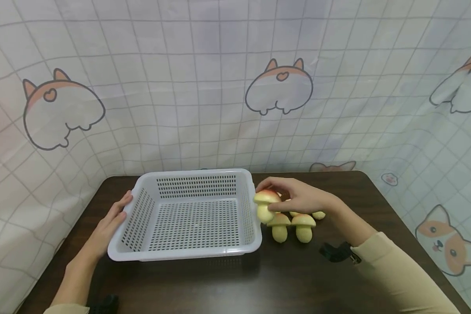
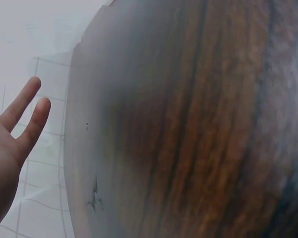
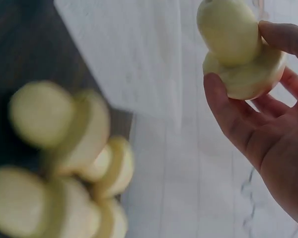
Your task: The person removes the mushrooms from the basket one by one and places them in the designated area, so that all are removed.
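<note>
My right hand (image 1: 294, 195) grips a toy mushroom (image 1: 265, 208) with a yellow stem and a red-tinged cap, beside the basket's right rim. In the right wrist view, thumb and fingers curl round the cap of that mushroom (image 3: 233, 34). Several more mushrooms (image 1: 303, 231) of the same kind lie below and right of this hand, some partly hidden by it. My left hand (image 1: 107, 224) rests at the left side of a white perforated plastic basket (image 1: 188, 251), its fingers stretched along the rim. In the left wrist view, the left hand (image 2: 10, 134) shows spread fingers.
The basket and mushrooms stand on a dark wood-grain table (image 1: 188, 288). A white gridded curtain (image 1: 196, 96) with cartoon corgis hangs behind and at both sides of it. A dark strap (image 1: 335, 252) with a buckle sits by the right sleeve.
</note>
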A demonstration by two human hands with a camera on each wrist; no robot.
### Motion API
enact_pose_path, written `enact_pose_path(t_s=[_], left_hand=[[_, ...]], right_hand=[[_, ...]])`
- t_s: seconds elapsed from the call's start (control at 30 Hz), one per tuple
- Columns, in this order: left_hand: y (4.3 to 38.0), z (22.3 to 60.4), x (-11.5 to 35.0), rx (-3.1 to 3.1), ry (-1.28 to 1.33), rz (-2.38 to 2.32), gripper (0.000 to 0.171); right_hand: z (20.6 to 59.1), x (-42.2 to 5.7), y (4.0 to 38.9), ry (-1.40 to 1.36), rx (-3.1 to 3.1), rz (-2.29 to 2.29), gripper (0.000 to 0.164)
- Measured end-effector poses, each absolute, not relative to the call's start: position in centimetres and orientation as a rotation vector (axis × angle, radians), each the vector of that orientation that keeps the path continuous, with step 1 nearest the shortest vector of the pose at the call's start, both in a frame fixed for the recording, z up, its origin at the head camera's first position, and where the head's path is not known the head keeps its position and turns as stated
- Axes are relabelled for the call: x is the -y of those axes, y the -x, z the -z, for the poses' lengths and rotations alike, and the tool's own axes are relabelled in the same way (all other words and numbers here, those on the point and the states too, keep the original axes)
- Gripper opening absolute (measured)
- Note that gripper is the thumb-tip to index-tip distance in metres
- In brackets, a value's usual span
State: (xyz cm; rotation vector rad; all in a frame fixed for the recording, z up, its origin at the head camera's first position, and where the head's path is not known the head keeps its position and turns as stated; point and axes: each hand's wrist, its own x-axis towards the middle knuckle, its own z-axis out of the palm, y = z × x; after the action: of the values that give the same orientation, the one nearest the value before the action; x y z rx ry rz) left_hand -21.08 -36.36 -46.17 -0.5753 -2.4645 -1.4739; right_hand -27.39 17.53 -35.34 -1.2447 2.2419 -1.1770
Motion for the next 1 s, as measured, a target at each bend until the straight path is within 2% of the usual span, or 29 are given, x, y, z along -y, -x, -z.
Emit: enact_pose_path(t_s=[0.5,0.73,1.0], left_hand=[[21.0,46.3,36.3,2.469,0.571,1.471,0.049],[21.1,46.3,36.4,2.461,0.578,1.499,0.049],[21.1,46.4,36.5,2.433,0.599,1.535,0.049]], right_hand=[[41.1,-30.5,24.0,0.937,-2.348,1.458,0.044],[43.2,-33.0,23.4,0.786,-2.513,1.369,0.041],[44.9,-33.5,23.4,0.702,-2.682,1.185,0.042]])
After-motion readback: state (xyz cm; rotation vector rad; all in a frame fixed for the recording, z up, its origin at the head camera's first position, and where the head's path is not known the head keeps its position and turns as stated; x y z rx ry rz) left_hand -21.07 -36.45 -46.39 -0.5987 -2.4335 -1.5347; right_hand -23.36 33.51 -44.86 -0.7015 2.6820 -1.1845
